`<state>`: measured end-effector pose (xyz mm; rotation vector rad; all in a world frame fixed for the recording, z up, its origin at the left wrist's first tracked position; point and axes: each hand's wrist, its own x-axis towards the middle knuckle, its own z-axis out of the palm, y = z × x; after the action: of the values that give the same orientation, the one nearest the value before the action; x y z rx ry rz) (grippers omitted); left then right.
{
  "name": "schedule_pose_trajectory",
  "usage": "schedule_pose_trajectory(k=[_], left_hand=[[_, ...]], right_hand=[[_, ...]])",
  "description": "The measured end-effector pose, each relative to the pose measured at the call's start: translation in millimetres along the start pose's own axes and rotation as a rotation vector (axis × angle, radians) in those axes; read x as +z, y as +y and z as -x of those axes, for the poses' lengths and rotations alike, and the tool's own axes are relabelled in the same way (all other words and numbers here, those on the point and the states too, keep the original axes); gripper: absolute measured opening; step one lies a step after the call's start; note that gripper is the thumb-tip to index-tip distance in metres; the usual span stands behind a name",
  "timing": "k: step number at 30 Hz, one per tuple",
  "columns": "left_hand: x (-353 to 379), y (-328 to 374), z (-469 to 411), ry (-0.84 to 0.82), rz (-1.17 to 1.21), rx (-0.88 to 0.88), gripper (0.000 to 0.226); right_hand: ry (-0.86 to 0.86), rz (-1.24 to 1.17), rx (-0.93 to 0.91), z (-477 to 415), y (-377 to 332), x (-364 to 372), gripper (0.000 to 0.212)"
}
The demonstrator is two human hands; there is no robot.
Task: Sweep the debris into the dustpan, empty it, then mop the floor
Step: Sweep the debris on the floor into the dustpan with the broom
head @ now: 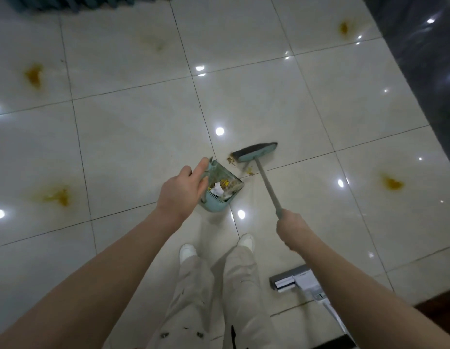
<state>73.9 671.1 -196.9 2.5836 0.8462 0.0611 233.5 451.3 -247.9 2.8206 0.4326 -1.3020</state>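
My left hand (182, 191) grips the handle of a teal dustpan (222, 191) that stands on the tiled floor (133, 137), its mouth facing right. Paper scraps and yellow bits lie inside it. My right hand (293, 229) is closed on the grey handle of a teal broom (255, 152). The broom head rests on the floor just right of the dustpan. A small pile of brown and yellow debris (231, 160) sits at the broom's left end, and more yellow bits (249, 171) lie between broom and dustpan.
Yellow-brown stains mark the tiles at left (33, 75), lower left (59, 195), far right (392, 183) and top right (343, 27). A white flat mop (294, 279) lies on the floor at lower right. A dark wall (425, 59) borders the right side. My feet (216, 246) stand below the dustpan.
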Motion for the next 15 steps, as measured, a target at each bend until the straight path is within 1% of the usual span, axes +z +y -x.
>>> schedule_pose_trajectory(k=[4,7,8,12,15], left_hand=[[1.6,4.1,0.5,-0.031,-0.019,-0.021,0.041],[1.7,3.0,2.6,-0.032,-0.028,-0.01,0.042],[1.4,0.7,2.9,-0.03,-0.03,-0.011,0.043],[0.8,-9.6,6.1,-0.042,-0.034,-0.037,0.047],[0.8,-11.8,12.6,-0.055,-0.042,-0.061,0.048]], right_hand=[[-0.087,0.232,-0.099,44.5,26.0,17.8,0.041],[-0.143,0.337,-0.112,67.6,43.4,3.0,0.041],[-0.137,0.346,-0.115,71.3,47.3,-9.1,0.04],[-0.018,0.291,-0.133,72.0,53.9,-58.6,0.035],[0.037,0.254,-0.137,61.5,42.7,-72.8,0.036]])
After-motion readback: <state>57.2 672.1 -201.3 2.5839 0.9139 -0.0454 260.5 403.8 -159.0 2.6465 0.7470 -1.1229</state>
